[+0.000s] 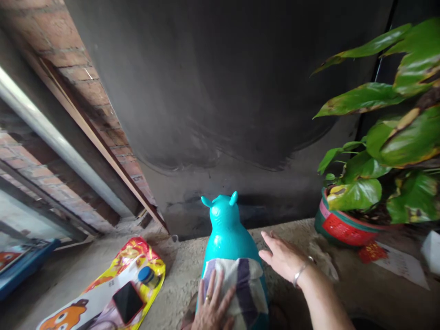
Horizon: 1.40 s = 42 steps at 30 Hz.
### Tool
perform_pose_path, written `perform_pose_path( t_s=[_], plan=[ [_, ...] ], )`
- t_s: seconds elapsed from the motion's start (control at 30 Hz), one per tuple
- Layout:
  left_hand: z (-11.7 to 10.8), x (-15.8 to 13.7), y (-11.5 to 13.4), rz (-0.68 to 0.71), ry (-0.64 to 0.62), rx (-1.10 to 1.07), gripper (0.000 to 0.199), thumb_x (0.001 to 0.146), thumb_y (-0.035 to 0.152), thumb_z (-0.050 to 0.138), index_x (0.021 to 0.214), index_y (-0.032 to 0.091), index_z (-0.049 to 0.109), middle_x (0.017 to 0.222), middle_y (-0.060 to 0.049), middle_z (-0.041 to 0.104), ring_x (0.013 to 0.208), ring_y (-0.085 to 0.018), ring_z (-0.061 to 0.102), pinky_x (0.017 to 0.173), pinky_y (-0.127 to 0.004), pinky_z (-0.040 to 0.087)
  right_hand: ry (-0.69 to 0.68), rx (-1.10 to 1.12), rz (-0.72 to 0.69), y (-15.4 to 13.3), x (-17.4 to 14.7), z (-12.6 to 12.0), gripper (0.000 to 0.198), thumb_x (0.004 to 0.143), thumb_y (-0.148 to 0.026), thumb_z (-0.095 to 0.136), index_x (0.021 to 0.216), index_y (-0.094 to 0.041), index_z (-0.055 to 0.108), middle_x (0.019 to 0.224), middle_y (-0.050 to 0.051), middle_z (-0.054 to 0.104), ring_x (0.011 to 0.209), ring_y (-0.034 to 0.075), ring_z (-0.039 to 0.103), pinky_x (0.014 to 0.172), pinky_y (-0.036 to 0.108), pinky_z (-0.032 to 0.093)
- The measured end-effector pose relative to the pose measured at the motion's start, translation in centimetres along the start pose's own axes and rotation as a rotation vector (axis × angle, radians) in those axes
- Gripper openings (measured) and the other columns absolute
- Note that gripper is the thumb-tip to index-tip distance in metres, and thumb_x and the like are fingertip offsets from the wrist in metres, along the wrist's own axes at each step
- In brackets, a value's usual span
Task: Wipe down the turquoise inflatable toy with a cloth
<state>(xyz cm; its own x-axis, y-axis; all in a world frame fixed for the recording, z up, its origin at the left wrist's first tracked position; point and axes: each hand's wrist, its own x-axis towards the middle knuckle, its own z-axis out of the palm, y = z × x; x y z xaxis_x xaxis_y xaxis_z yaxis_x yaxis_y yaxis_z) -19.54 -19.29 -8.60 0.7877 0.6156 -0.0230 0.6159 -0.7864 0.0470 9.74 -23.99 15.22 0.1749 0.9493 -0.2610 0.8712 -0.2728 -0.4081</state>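
L hand (212,308) lay flat, fingers (220,286) spread, pressing striped cloth (244,284) onto teal toy (227,233) on the floor (185,266), w/ R hand (283,259) open just beside toy, gripping nothing.

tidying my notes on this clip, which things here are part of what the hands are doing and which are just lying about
In hand:
- left hand, flat on the striped cloth
- teal inflatable animal toy, under the cloth
- right hand, open beside the toy

Lying about:
- potted plant
- yellow printed bag
- phone and blue-capped bottle on the bag
- papers
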Motion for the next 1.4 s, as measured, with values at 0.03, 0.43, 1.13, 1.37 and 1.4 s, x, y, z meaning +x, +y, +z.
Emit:
perform_pose_path(
  t_s=[0.03, 0.43, 1.13, 1.37, 1.4],
  plan=[
    [-0.7, 0.7, 0.2, 0.112, -0.042, -0.009, 0.079, 0.081, 0.043, 0.062, 0.145, 0.049, 0.016, 0.157, -0.001, 0.018, 0.142, -0.043, 0.019, 0.106, -0.078, 0.024, -0.001, 0.002, 0.004, -0.2, -0.2, -0.1, 0.058, 0.089, -0.027, 0.043, 0.143, -0.008, 0.038, 0.144, 0.025, 0.041, 0.129, 0.033, 0.047, 0.107, 0.043, 0.039],
    [-7.8, 11.5, 6.3, 0.289, -0.153, -0.172, 0.049, 0.086, 0.047, 0.053, 0.134, 0.039, 0.050, 0.156, 0.001, 0.026, 0.144, -0.039, 0.005, 0.116, -0.068, 0.003, -0.049, 0.019, 0.036, 0.1, 0.7, 0.2, 0.060, 0.088, -0.028, 0.045, 0.143, -0.007, 0.038, 0.142, 0.025, 0.043, 0.133, 0.032, 0.043, 0.107, 0.042, 0.039],
    [-7.8, 18.3, 4.8, 0.085, -0.133, -0.200, 0.056, 0.088, 0.046, 0.046, 0.137, 0.020, 0.049, 0.156, -0.009, 0.027, 0.147, -0.034, 0.009, 0.120, -0.061, 0.003, -0.077, 0.065, 0.095, 2.9, 0.5, 1.2, 0.061, 0.088, -0.026, 0.043, 0.144, -0.003, 0.034, 0.144, 0.024, 0.041, 0.137, 0.027, 0.038, 0.113, 0.038, 0.032],
    [-5.1, 6.6, 2.3, 0.062, -0.286, -0.247, 0.070, 0.081, 0.034, 0.055, 0.144, 0.046, 0.026, 0.158, 0.004, 0.010, 0.145, -0.038, 0.006, 0.111, -0.076, 0.005, -0.017, 0.004, 0.021, 0.8, -0.2, 0.5, 0.059, 0.089, -0.025, 0.043, 0.145, -0.007, 0.035, 0.146, 0.024, 0.037, 0.136, 0.029, 0.039, 0.110, 0.040, 0.036],
    [-4.9, 5.9, 2.0, 0.073, -0.308, -0.258, 0.070, 0.082, 0.036, 0.055, 0.144, 0.047, 0.025, 0.158, 0.004, 0.011, 0.145, -0.038, 0.006, 0.110, -0.077, 0.004, -0.015, 0.007, 0.001, 0.4, -0.3, 0.4, 0.059, 0.089, -0.025, 0.043, 0.145, -0.008, 0.035, 0.147, 0.024, 0.036, 0.136, 0.028, 0.038, 0.110, 0.040, 0.036]
  ],
)
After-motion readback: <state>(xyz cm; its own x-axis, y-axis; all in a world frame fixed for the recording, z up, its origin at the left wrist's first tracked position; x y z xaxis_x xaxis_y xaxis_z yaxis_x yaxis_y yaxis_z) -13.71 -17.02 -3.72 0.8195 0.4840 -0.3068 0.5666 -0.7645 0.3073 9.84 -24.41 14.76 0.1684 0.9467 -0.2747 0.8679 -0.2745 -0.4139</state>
